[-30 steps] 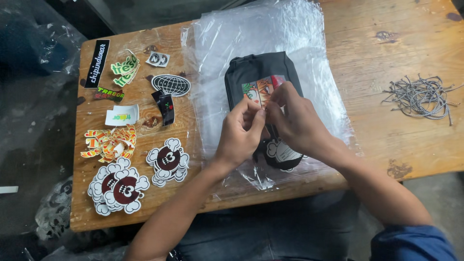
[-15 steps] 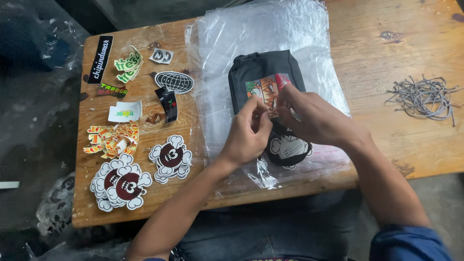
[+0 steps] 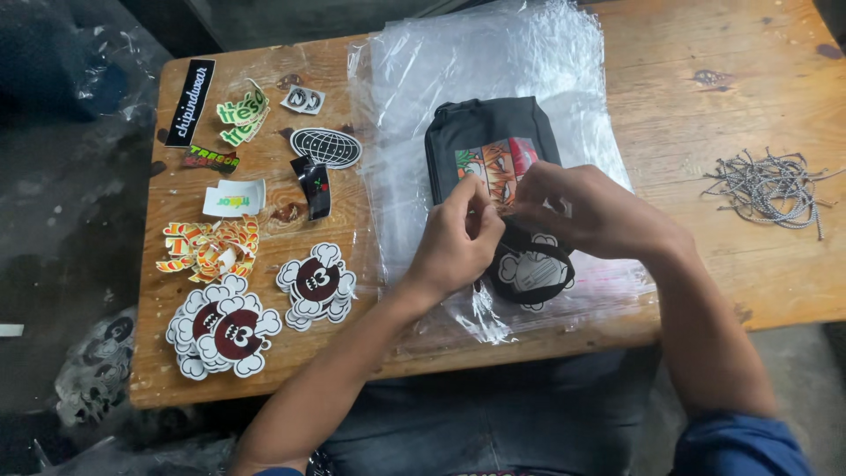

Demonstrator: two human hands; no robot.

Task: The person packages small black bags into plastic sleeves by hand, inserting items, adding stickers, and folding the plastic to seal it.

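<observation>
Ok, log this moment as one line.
left hand: pinching small sticker | right hand: pinching same sticker | under hands: folded black garment on clear plastic bags | sticker piles at left

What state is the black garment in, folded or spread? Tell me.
Folded. The black garment lies as a compact rectangle on the clear plastic bags, its printed patch facing up; the left hand and right hand cover its lower part.

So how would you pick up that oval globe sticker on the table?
The oval globe sticker lies flat on the wooden table, so probably slide a fingernail under its pointed right tip and pinch there. That side has bare wood; other stickers crowd its left and lower edges.
</observation>
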